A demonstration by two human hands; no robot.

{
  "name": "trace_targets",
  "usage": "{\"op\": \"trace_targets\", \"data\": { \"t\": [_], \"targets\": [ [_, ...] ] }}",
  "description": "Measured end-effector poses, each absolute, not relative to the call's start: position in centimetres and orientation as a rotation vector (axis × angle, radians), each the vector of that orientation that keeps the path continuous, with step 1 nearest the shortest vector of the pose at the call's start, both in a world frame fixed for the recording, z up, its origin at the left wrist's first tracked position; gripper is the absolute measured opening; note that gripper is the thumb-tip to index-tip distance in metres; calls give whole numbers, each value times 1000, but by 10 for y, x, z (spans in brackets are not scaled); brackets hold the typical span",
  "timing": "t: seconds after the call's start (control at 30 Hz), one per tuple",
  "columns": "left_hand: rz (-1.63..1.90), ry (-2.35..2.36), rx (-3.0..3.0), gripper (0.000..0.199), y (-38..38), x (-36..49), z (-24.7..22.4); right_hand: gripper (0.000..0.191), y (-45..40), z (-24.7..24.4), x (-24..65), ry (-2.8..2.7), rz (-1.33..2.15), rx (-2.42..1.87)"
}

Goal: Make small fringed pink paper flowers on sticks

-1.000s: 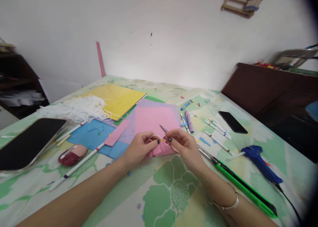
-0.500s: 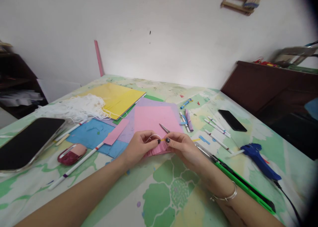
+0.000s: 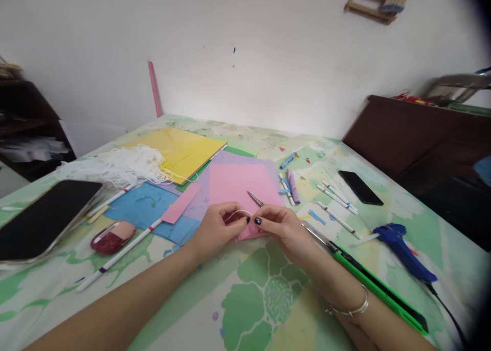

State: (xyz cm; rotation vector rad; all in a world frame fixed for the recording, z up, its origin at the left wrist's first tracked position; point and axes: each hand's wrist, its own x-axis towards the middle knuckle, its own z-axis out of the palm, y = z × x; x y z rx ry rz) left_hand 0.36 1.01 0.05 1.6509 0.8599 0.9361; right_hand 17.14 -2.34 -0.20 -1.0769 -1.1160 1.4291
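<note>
My left hand [image 3: 220, 227] and my right hand [image 3: 286, 231] meet at the middle of the table, thumbs and fingers pinched close together. Between them is a small piece of fringed pink paper [image 3: 248, 233], partly covered by the fingers. A white string [image 3: 241, 211] loops from my left fingers toward the right thumb. A bit of yellow shows at the pinch, too small to name. Just beyond the fingertips, a pointed metal blade, seemingly of scissors [image 3: 255, 198], lies on a pink sheet [image 3: 236, 179]; its handles are hidden behind my right hand.
Left lie a white string bundle [image 3: 118, 164], yellow sheet [image 3: 184, 149], blue sheet [image 3: 134, 202], large phone [image 3: 46, 218], maroon-and-pink object [image 3: 113, 237] and white stick [image 3: 118, 259]. Right are a green cutter [image 3: 379, 289], blue glue gun [image 3: 406, 254], short white sticks [image 3: 337, 219] and black phone [image 3: 360, 187].
Both hands stay together with little movement. Less of the pink fringe shows below the fingers now. The whole view has shifted slightly.
</note>
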Motion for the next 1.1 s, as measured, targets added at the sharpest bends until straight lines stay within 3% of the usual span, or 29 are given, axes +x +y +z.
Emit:
{"op": "trace_targets", "data": {
  "t": [0.37, 1.1],
  "targets": [
    [946, 880, 1706, 10, 6, 4, 1, 12, -26, 0, 166, -1256, 1095, -1200],
    [947, 881, 1739, 10, 7, 5, -1, 11, -30, 9, 163, -1407, 832, -1252]
  ]
}}
